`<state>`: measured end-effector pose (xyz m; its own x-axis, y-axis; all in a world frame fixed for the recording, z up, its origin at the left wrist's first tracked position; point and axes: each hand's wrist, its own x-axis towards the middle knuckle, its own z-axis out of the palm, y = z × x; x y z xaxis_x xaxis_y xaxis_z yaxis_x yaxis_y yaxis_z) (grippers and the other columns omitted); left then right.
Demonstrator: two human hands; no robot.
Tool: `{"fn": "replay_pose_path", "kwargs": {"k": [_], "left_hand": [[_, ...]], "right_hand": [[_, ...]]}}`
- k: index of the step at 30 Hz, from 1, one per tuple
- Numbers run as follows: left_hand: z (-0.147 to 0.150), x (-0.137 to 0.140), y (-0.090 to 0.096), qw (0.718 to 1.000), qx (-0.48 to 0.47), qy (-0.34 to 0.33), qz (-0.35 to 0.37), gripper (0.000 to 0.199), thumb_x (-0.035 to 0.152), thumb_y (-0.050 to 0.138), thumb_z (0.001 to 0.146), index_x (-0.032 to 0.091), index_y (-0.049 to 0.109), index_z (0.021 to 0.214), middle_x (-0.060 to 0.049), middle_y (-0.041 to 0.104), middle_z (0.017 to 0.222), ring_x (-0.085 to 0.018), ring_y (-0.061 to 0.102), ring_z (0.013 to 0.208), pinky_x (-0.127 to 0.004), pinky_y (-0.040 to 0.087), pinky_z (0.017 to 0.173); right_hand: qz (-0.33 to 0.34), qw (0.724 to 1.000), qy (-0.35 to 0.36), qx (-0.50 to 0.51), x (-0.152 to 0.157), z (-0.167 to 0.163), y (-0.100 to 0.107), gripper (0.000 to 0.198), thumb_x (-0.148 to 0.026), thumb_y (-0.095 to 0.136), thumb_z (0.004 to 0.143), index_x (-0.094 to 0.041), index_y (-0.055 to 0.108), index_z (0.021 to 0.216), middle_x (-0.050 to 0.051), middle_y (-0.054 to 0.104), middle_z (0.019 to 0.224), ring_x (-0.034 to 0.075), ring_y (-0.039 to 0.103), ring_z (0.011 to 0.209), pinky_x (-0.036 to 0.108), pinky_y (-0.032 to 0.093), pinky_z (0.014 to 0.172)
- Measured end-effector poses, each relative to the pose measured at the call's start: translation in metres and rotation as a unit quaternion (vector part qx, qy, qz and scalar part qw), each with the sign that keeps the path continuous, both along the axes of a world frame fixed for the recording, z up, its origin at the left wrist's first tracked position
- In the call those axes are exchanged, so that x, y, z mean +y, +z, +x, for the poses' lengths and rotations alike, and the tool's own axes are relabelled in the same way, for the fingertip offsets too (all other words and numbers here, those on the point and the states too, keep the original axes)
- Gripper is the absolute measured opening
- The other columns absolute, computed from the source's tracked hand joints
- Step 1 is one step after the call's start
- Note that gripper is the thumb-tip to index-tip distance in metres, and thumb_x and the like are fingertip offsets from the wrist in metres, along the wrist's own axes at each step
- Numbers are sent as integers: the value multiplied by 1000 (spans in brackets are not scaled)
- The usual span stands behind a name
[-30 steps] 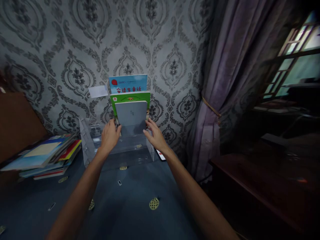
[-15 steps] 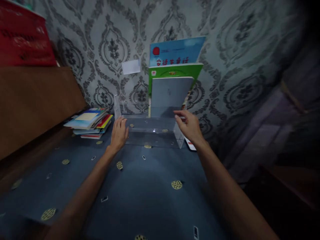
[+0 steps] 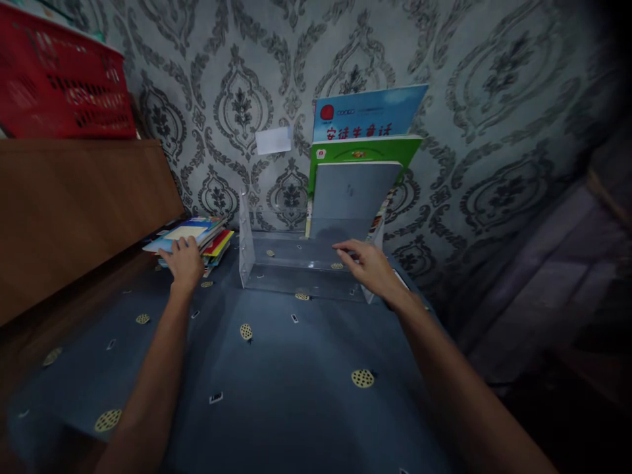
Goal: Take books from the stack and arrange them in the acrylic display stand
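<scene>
My left hand [image 3: 185, 263] is at the stack of thin books [image 3: 217, 245] on the left. Its fingers are apart and bent over the near edge of the light-blue top book [image 3: 184, 232]; no lifting shows. My right hand [image 3: 369, 264] hovers over the right part of a clear acrylic tiered book rack [image 3: 245, 247], fingers loosely extended and holding nothing. On the rack's right side, books stand upright one before another: a blue book [image 3: 368, 108] at the back, a green book [image 3: 368, 146], and a grey-looking book [image 3: 353, 197] in front.
A dark blue patterned cloth [image 3: 296, 375] covers the table. A red basket [image 3: 69, 82] stands on a brown wooden cabinet [image 3: 89, 210] at the left. A white paper [image 3: 273, 141] is on the patterned wall behind the rack. Partly hidden, a pale-edged flat object [image 3: 401, 279] lies right of the rack.
My left hand has moved left from the rack's left side to the stack of books. My right hand has shifted slightly lower against the rack. The view has turned a little left.
</scene>
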<state>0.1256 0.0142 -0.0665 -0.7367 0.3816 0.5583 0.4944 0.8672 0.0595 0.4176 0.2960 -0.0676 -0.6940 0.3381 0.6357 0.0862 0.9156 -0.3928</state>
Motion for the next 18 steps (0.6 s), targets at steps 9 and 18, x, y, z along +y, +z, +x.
{"fn": "replay_pose_path", "kwargs": {"k": [9, 18], "left_hand": [[-5, -4, 9, 999, -26, 7, -40, 47, 5, 36, 86, 14, 64, 122, -23, 69, 123, -40, 59, 122, -74, 27, 109], [8, -24, 17, 995, -57, 1, -87, 49, 4, 36, 88, 10, 60, 130, -26, 67, 125, -42, 63, 117, -56, 50, 92]], "right_hand": [[8, 996, 40, -77, -14, -4, 0, 30, -27, 49, 95, -20, 74, 110, 9, 78, 104, 24, 72, 82, 36, 56, 74], [13, 985, 82, -150, -33, -8, -1, 31, -29, 49, 98, -21, 73, 117, 9, 79, 110, 25, 74, 91, 36, 57, 79]]}}
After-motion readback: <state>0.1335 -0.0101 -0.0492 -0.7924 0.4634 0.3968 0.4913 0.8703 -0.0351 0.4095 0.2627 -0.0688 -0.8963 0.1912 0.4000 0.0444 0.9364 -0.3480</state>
